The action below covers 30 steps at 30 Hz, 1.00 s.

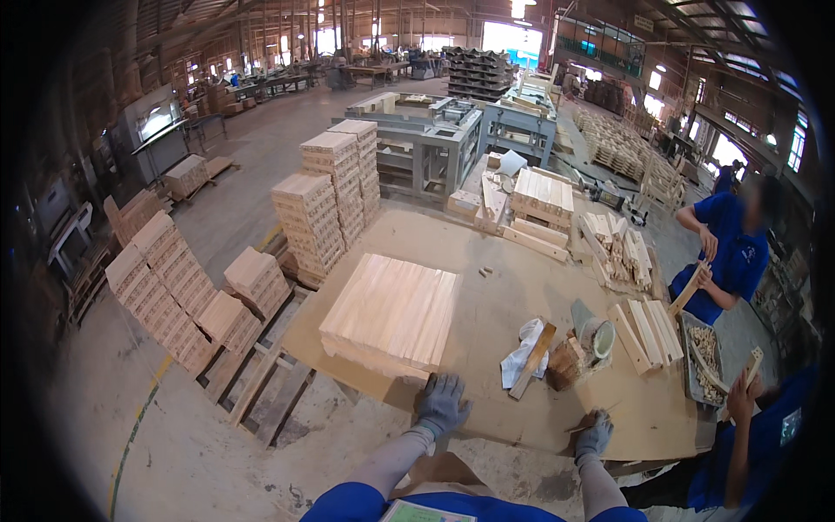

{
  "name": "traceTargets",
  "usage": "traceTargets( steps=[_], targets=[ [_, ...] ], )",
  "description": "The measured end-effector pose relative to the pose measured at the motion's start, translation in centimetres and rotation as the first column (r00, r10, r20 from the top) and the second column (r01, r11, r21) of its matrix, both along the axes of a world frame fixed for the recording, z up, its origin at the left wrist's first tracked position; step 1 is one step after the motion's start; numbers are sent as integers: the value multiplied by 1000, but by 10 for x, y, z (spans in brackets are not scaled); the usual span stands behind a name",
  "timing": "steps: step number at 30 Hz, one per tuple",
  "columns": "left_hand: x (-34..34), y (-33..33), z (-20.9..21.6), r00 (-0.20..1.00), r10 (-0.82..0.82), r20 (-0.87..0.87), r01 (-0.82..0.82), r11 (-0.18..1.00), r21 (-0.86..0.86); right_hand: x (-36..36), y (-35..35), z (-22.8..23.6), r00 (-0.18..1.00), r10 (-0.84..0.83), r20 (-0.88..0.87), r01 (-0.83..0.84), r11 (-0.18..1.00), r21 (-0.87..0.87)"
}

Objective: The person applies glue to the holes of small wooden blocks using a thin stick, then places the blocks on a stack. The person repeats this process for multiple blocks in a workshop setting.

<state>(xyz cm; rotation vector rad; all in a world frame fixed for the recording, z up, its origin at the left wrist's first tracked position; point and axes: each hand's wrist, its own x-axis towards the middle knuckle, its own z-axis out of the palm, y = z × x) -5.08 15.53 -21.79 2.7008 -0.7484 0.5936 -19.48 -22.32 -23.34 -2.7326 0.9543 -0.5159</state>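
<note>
My left hand point(444, 404), in a grey glove, lies on the front edge of the brown board tabletop point(513, 418) with its fingers spread and nothing in them. It is by the near right corner of a neat block of pale wooden slats point(391, 309); whether it touches the wood is unclear. At the same edge, farther right, my gloved right hand point(594, 432) rests with its fingers bunched; how far they are closed does not show. Between the hands and farther in are a white cloth point(522, 352), a brown wooden strip point(532, 361) and a tub point(598, 337).
Tall stacks of slats point(309, 222) and lower stacks on pallets point(174, 287) stand left of the table. Loose wood pieces point(648, 335) and a tray of small wooden bits point(703, 348) lie right. Two co-workers in blue point(735, 248) handle wood there. Grey machinery point(435, 143) stands behind.
</note>
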Motion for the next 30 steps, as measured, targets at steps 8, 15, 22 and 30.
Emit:
traceTargets(
  steps=[8,15,22,30],
  targets=[
    [-3,-2,0,983,42,-177,-10,983,181,-4,-1,-2,1000,7,-15,-6,1000,16],
    [-3,2,4,981,54,-185,-22,985,172,-1,9,9,997,-24,-68,28,998,56],
    [-1,5,1,998,-16,-59,18,999,32,2,9,8,996,-27,-85,27,1000,9],
    [-1,2,3,996,-40,-74,39,999,-13,0,-3,-3,992,-49,-113,50,999,2]
  ],
)
